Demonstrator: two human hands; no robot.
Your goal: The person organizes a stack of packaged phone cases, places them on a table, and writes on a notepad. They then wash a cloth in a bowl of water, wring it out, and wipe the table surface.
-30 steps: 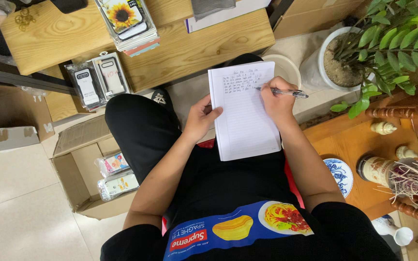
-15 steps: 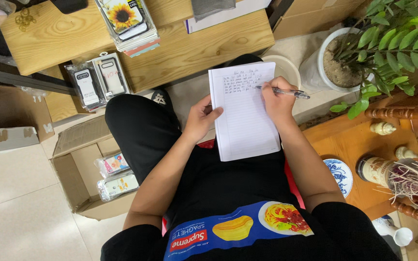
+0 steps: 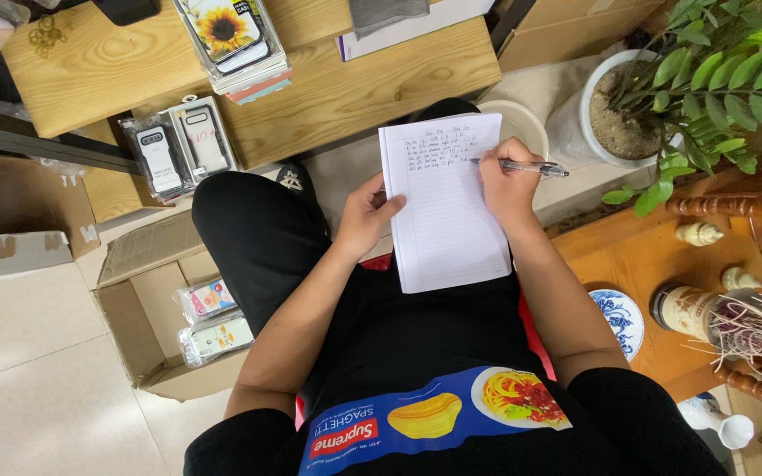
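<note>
On a lap: right hand [image 3: 506, 181] pinches pen [image 3: 522, 167] w/ fingers closed, left hand [image 3: 365, 214] grips notepad [image 3: 448, 207]; few lines above the pen tip written, rest of page below blank.

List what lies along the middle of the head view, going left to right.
Open cardboard box → left hand → lined notepad → right hand → pen → white plant pot → blue-and-white dish
</note>
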